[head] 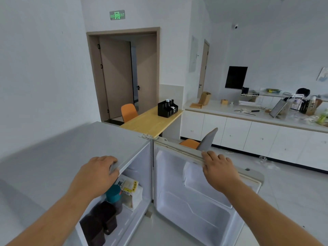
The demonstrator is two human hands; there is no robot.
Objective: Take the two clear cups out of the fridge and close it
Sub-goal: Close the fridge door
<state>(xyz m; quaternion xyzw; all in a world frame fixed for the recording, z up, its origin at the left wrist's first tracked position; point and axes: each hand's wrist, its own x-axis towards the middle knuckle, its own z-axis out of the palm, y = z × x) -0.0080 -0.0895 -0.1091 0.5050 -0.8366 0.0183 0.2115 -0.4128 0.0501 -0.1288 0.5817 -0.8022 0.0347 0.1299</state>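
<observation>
Above the doorway [122, 75] you see a green sign [117, 14] with the word "EXIT" in white. Inside the fridge [71, 150] there is a pale bag [132, 191] with a yellow label and black Chinese characters; I cannot read them surely. Next to it stands a teal bottle [114, 193], and in front of that are dark brown containers [101, 221].

Your left hand [99, 174] lies on the front edge of the fridge top, fingers curled over the edge, holding nothing else. Your right hand [219, 167] is on the top edge of the fridge door [195, 201], fingers bent over the seal, approx. half closed around it. The door stands wide open to the right and its shelves look bare.

The two clear cups: I cannot find them in this view, and part of the inside is hidden by your left arm.

Behind the fridge is a wooden table [150, 121] with a black organizer [167, 108] and an orange chair [129, 112]
</observation>
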